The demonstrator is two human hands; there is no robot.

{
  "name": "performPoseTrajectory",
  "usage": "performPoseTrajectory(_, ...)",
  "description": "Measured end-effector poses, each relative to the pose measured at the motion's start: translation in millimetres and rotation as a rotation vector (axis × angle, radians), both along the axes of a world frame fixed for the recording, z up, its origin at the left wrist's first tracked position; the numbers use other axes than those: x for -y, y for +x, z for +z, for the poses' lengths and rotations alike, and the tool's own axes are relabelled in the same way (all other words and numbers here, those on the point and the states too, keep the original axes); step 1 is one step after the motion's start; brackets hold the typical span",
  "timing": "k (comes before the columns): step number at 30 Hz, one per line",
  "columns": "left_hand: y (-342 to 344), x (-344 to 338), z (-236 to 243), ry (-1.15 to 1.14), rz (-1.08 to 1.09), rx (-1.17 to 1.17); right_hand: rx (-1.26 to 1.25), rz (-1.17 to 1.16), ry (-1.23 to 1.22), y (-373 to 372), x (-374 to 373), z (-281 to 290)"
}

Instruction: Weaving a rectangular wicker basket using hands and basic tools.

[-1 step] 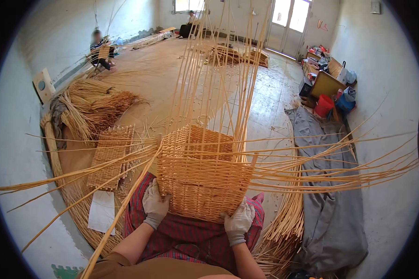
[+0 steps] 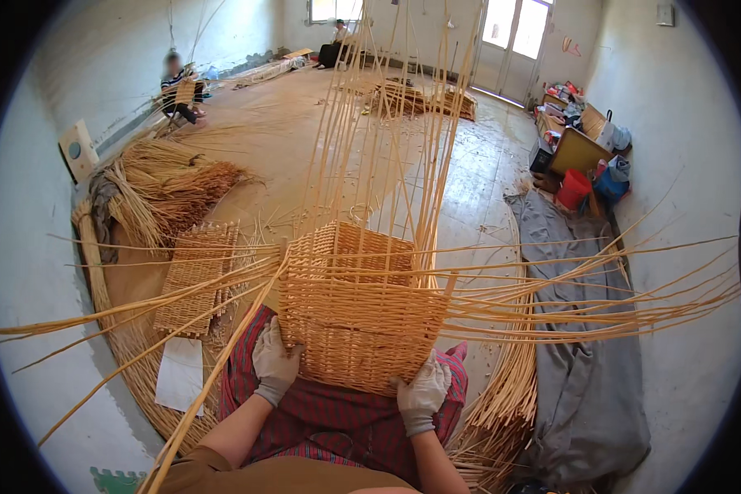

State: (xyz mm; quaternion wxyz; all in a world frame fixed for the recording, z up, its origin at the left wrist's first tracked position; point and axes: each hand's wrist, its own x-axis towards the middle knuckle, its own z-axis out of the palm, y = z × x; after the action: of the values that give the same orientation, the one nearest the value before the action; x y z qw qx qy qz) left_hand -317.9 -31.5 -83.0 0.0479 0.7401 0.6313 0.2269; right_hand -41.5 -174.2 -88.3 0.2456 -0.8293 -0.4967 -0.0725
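A square wicker basket (image 2: 362, 329), partly woven, rests on my lap over a red and blue checked cloth (image 2: 329, 420). Long loose willow rods (image 2: 593, 313) fan out from its sides, and others rise from its far side. My left hand (image 2: 275, 362), in a pale work glove, grips the basket's lower left corner, thumb on the near wall. At the lower right corner, my right hand (image 2: 424, 389), gloved alike, holds the basket with its fingers partly hidden beneath. The basket's inner floor is hidden behind the near wall.
Left lie a woven panel (image 2: 193, 284), a white sheet (image 2: 179, 375) and a heap of rods (image 2: 160, 185). Right are a rod bundle (image 2: 506, 379), a grey tarp (image 2: 589, 387) and a red bucket (image 2: 574, 188). Two people sit farther back; one (image 2: 181, 90) holds wickerwork.
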Motion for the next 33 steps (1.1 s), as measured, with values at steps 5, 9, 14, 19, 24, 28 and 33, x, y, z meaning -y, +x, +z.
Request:
performPoseTrajectory(5,1,2,8,-0.042,0.004,-0.005,-0.059,-0.011,-0.026,-2,1,3)
performPoseTrajectory(9,0,0,6,-0.025,-0.01,0.004,-0.004,-0.029,-0.037,-1,0,3)
performPoseTrajectory(14,-1,-1,6,-0.036,-0.011,0.002,0.001,-0.048,-0.054,-3,0,5)
performPoseTrajectory(19,-2,0,6,-0.015,-0.027,-0.002,-0.002,-0.013,-0.005,-1,0,0)
performPoseTrajectory(24,-4,-2,6,-0.009,-0.043,0.007,-0.004,-0.018,0.008,-1,-1,0)
performPoseTrajectory(28,-5,-5,13,-0.081,-0.029,0.016,0.024,-0.024,0.002,-3,-3,3)
performPoseTrajectory(33,-2,-7,48,-0.325,-0.016,0.127,0.043,-0.02,0.026,0,1,2)
